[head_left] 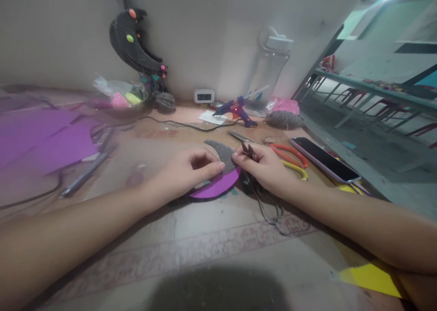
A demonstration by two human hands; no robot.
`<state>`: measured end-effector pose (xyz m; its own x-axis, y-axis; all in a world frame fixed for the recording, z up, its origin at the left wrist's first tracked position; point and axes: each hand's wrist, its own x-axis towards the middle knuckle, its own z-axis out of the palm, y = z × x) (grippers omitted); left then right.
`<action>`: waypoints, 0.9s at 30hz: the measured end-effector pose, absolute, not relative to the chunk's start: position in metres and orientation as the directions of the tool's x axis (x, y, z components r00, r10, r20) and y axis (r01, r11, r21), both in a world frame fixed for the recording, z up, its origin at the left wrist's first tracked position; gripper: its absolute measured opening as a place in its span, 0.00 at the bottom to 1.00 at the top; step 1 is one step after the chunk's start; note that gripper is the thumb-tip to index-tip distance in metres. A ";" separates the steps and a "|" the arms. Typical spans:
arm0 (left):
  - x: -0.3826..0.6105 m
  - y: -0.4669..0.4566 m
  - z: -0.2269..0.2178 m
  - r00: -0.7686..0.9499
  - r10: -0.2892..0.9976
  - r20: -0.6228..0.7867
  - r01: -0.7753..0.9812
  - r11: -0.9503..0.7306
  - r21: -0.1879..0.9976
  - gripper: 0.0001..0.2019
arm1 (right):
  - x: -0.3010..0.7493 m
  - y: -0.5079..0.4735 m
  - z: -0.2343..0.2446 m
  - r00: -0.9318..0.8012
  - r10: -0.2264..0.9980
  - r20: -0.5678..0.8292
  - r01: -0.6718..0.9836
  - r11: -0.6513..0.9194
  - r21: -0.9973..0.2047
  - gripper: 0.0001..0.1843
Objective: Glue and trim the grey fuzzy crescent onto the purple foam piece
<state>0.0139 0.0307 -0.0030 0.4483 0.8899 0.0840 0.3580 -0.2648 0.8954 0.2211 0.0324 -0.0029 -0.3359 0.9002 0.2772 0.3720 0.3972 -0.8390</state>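
Note:
A purple crescent-shaped piece (218, 187) lies low over the table, its upper part covered with grey yarn (223, 154). My left hand (191, 167) grips the crescent's left side, thumb along the yarn-covered part. At the crescent's right edge, my right hand (261, 163) is closed, with thumb and finger pinched at the yarn. Two short dark points, like those of small snips (249, 150), stick up from between the right fingers. Grey yarn (271, 213) trails in loops below the right hand. Its fingers partly hide what they hold.
Scissors with orange and yellow handles (292, 155) and a phone (326, 160) lie at right. Behind stand a glue gun (235, 110), a small clock (204, 96), a clear bottle (269, 72) and yarn (284, 119). Purple sheets (44, 138) and a cutter (85, 174) lie left.

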 end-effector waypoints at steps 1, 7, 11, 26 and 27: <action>0.014 0.030 -0.002 0.448 0.888 0.107 0.371 -0.293 0.881 0.14 | 0.221 0.032 -0.002 -0.337 0.898 0.282 0.388 0.406 -0.828 0.12; 0.015 0.028 0.000 0.423 0.898 0.123 0.412 -0.312 0.856 0.11 | 0.220 0.032 -0.002 -0.352 0.905 0.239 0.440 0.385 -0.811 0.14; 0.015 0.026 -0.001 0.428 0.899 0.095 0.380 -0.274 0.884 0.10 | 0.219 0.031 -0.001 -0.364 0.902 0.232 0.431 0.384 -0.816 0.13; 0.015 0.027 -0.002 0.411 0.910 0.057 0.362 -0.220 0.906 0.13 | 0.219 0.031 -0.001 -0.378 0.899 0.222 0.416 0.379 -0.827 0.12; 0.015 0.027 -0.002 0.412 0.909 0.065 0.350 -0.224 0.910 0.13 | 0.219 0.031 -0.001 -0.380 0.896 0.229 0.414 0.386 -0.824 0.13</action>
